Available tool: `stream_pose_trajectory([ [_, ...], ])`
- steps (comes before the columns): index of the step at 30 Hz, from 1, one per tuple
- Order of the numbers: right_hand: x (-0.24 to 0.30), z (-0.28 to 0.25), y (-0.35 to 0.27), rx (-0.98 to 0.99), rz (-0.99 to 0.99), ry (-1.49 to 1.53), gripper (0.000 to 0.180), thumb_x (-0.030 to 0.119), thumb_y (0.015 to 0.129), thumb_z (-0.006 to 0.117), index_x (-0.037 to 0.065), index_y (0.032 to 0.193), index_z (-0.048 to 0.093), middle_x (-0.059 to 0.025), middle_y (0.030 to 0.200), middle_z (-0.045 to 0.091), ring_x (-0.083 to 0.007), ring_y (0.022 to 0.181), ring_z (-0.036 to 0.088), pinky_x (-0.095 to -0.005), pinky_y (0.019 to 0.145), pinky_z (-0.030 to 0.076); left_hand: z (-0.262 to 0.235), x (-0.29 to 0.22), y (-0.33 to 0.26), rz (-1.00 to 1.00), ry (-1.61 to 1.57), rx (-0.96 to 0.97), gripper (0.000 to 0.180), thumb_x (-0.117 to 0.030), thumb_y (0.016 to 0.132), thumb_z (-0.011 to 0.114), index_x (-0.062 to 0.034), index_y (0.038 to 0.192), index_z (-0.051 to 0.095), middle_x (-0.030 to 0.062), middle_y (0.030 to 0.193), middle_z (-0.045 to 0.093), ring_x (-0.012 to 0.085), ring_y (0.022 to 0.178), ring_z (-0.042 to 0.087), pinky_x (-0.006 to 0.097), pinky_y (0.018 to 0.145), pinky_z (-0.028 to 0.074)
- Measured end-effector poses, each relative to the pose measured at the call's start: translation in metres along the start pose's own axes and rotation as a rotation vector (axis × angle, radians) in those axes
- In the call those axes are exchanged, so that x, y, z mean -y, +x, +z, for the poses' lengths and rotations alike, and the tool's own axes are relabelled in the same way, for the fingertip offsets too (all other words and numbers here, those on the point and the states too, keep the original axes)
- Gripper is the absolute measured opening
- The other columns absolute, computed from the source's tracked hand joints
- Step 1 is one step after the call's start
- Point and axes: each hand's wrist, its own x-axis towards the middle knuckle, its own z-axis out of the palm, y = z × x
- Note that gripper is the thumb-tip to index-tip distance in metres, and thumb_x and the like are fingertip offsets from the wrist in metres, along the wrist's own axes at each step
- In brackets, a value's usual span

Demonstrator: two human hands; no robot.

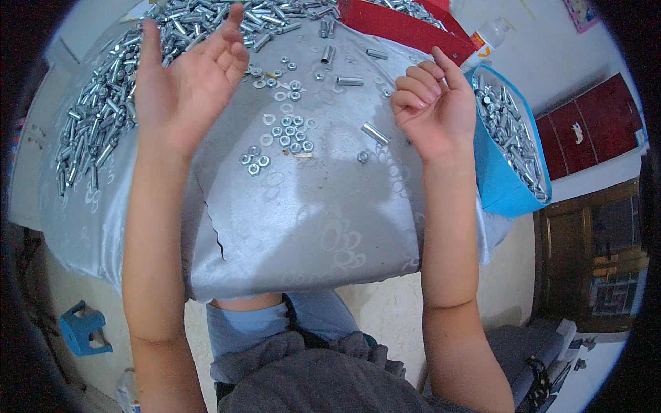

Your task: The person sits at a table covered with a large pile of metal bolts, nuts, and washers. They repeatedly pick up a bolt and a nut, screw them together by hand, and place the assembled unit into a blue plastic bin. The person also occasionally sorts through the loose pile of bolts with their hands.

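My left hand (186,82) is raised above the table with its palm up and fingers spread, and it holds nothing. My right hand (430,107) hovers over the table's right side with its fingers curled loosely inward; I see nothing in it. Between the hands, a cluster of small metal nuts and washers (288,134) lies on the silver patterned tablecloth (310,220). A short metal sleeve (375,133) lies just left of my right hand. A big heap of shiny metal bolts and sleeves (103,117) covers the table's left and far side.
A blue basin (506,189) filled with metal sleeves stands at the table's right edge. A red box (406,27) and a white bottle (489,34) sit at the back right. A small blue stool (82,329) is on the floor at lower left.
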Motion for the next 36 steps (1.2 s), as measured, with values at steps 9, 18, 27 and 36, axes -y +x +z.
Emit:
stream_pose_trajectory([
  [9,0.009,-0.004,0.004,-0.049,-0.031,-0.121,0.029,0.022,0.085,0.052,0.014,0.060,0.040,0.0053,0.049,0.028,-0.0082,0.045,0.027,-0.0231,0.044,0.025,-0.014,0.004,0.002,-0.093,0.092,0.000,0.055,-0.044,0.088,0.042,0.0071,0.108,0.043,0.0078,0.090,0.051,0.0169,0.074,0.050,0.028,0.068,0.045],
  [18,-0.010,-0.015,0.013,-0.298,-0.765,-1.753,0.020,0.022,0.079,0.058,0.002,0.076,0.063,-0.0098,0.068,0.060,-0.0217,0.062,0.055,-0.0303,0.058,0.043,-0.007,0.019,0.004,0.194,0.760,-0.433,0.046,-0.043,0.083,0.053,-0.0017,0.104,0.054,0.0018,0.084,0.057,0.0111,0.070,0.049,0.026,0.065,0.041],
  [27,-0.025,-0.051,0.028,0.030,-0.731,-2.202,0.027,0.019,0.077,0.061,0.009,0.101,0.063,-0.0153,0.100,0.061,-0.0315,0.102,0.050,-0.0377,0.089,0.039,-0.018,0.017,0.009,0.186,1.015,-0.535,0.043,-0.042,0.081,0.057,-0.0072,0.106,0.055,0.0013,0.086,0.058,0.0110,0.075,0.052,0.024,0.069,0.041],
  [36,-0.021,-0.045,0.026,-0.177,-0.689,-2.209,0.020,0.018,0.073,0.063,0.004,0.086,0.065,-0.0157,0.085,0.061,-0.0341,0.082,0.055,-0.0417,0.076,0.043,0.005,0.065,0.026,0.770,2.216,-0.144,0.037,-0.014,0.074,0.064,-0.0062,0.107,0.053,0.0128,0.108,0.049,0.0254,0.096,0.050,0.035,0.080,0.041],
])
